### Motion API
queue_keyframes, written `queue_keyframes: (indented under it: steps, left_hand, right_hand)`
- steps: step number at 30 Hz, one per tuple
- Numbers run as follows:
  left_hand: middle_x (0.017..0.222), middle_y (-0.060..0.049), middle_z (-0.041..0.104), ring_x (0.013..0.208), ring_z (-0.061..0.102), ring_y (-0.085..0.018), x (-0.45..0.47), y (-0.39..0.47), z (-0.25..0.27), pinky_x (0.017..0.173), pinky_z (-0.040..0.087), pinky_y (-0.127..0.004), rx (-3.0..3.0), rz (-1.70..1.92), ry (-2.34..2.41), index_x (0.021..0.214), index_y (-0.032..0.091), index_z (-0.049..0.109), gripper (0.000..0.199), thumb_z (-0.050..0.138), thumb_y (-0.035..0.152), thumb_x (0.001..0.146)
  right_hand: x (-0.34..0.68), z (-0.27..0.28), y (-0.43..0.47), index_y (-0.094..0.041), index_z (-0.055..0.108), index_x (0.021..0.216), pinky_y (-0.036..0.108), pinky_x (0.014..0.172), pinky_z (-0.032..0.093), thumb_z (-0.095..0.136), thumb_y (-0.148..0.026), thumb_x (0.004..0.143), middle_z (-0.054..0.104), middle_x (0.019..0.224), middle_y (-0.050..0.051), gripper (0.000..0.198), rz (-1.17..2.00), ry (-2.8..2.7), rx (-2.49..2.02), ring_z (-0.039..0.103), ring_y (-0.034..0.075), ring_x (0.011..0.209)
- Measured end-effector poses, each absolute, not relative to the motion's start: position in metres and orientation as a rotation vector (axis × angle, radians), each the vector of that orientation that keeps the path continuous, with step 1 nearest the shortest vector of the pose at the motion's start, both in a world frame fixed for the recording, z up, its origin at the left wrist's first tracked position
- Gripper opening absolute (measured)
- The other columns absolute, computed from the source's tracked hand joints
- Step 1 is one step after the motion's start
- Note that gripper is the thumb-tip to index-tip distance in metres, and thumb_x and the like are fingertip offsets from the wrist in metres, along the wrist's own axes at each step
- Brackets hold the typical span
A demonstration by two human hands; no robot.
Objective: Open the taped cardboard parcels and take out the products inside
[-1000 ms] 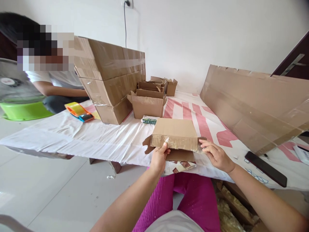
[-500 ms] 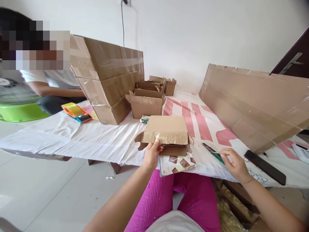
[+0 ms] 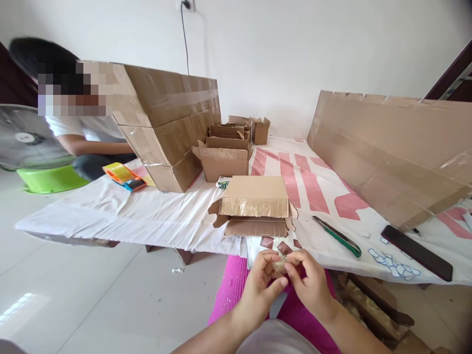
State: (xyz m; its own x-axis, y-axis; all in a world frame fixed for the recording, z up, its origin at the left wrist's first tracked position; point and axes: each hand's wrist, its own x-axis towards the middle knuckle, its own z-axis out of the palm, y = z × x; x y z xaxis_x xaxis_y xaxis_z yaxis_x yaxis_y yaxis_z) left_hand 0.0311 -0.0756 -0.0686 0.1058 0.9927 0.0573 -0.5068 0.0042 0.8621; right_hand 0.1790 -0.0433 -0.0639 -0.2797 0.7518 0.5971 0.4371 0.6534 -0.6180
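Observation:
My left hand [image 3: 262, 282] and my right hand [image 3: 309, 282] meet in front of my lap. Between their fingertips they pinch a small crumpled piece of clear tape [image 3: 280, 266], partly covered by the fingers. Just beyond lies a small cardboard box [image 3: 257, 189] on its side, its open flaps facing me. Under its near edge is a flat, clear-wrapped package with brown squares [image 3: 266, 242], half hidden by my hands. A green utility knife [image 3: 337, 236] rests on the cloth to the right of the box, touched by neither hand.
Stacked taped cartons [image 3: 158, 128] stand at left, beside an orange tape dispenser [image 3: 125, 177] and a seated person [image 3: 92, 142]. Open boxes [image 3: 223, 162] line the back. At right are a large carton [image 3: 391, 157] and a phone [image 3: 416, 252].
My left hand has let go of the box flap. My right hand has come away from near the utility knife, and both hands are now together over my lap.

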Motion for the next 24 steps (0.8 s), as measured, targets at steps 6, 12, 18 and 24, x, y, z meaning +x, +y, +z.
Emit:
queue_keyframes:
  steps: [6, 12, 18, 24]
  left_hand:
    - [0.072, 0.000, 0.066, 0.070, 0.065, -0.015, 0.034, -0.075, -0.084, 0.068, 0.049, -0.028, 0.744, 1.344, 0.925, 0.090, 0.019, 0.054, 0.038, 0.077, 0.043, 0.074]
    - [0.071, 0.002, 0.061, 0.067, 0.057, -0.008, 0.050, -0.082, -0.095, 0.067, 0.044, -0.022, 0.688, 1.238, 0.855, 0.074, 0.016, 0.052, 0.037, 0.084, 0.034, 0.067]
    - [0.066, 0.001, 0.059, 0.060, 0.051, -0.009, 0.065, -0.087, -0.115, 0.062, 0.040, -0.024, 0.807, 0.921, 0.722, 0.072, 0.015, 0.057, 0.040, 0.085, 0.041, 0.061]
    - [0.090, -0.002, 0.053, 0.075, 0.050, -0.012, 0.070, -0.086, -0.132, 0.070, 0.040, -0.026, 1.125, 0.795, 0.961, 0.081, 0.015, 0.070, 0.023, 0.081, 0.024, 0.062]
  right_hand:
    - [0.202, -0.074, -0.051, -0.020, 0.050, 0.117, 0.026, 0.058, 0.054, 0.059, -0.013, 0.086, 0.056, 0.099, 0.007, 0.033, 0.349, -1.825, -0.945, 0.056, 0.011, 0.064]
    - [0.225, -0.077, -0.075, -0.022, 0.059, 0.107, 0.032, 0.074, 0.056, 0.062, -0.007, 0.083, 0.061, 0.088, 0.005, 0.028, 0.203, -2.174, -0.706, 0.062, 0.018, 0.081]
    - [0.240, -0.112, -0.095, -0.024, 0.059, 0.094, 0.026, 0.075, 0.056, 0.064, -0.020, 0.085, 0.064, 0.093, 0.005, 0.012, 0.385, -2.011, -1.020, 0.066, 0.018, 0.086]
    - [0.288, -0.147, -0.089, -0.023, 0.057, 0.074, 0.025, 0.061, 0.051, 0.052, -0.024, 0.085, 0.061, 0.069, 0.000, 0.012, 0.549, -1.968, -1.309, 0.061, 0.015, 0.063]
